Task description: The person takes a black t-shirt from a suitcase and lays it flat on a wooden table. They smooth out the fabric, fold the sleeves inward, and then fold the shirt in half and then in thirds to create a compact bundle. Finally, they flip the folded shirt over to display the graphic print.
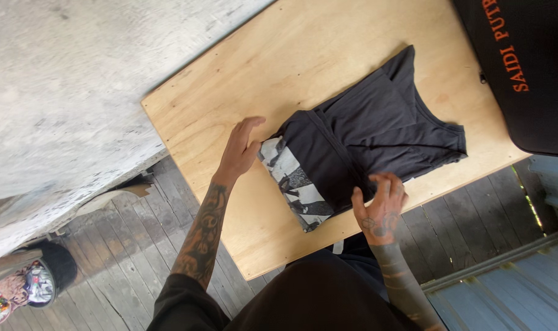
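Between the hands: a dark shirt (pixel 364 135) lies partly folded on the plywood desk (pixel 230 92), its sleeves already turned inward over the body.
Left hand: the left hand (pixel 241 150) lies flat with fingers spread and straight, palm down, at the edge of the shirt's hem end; it pinches nothing and looks to be smoothing or steadying the cloth there.
Right hand: the right hand (pixel 380 205) has its fingers curled down onto the shirt's near edge, apparently gathering or pressing the fabric; whether cloth is truly pinched between the fingertips I cannot tell.
Printed panel: a black-and-white printed panel (pixel 294 184) shows just beside the left hand's thumb, where the hem end is turned over.
Why so placed: the shirt lies spread flat, I'd judge, so both hands can work its opposite edges at once.
Beyond the right hand: a black bag (pixel 530 73) with orange lettering rests on the desk's far corner, zipped as far as I can see; contents hidden.
Below the left arm: a round basket (pixel 27 285) on the wooden floor (pixel 132 245) holds colourful bundled scraps.
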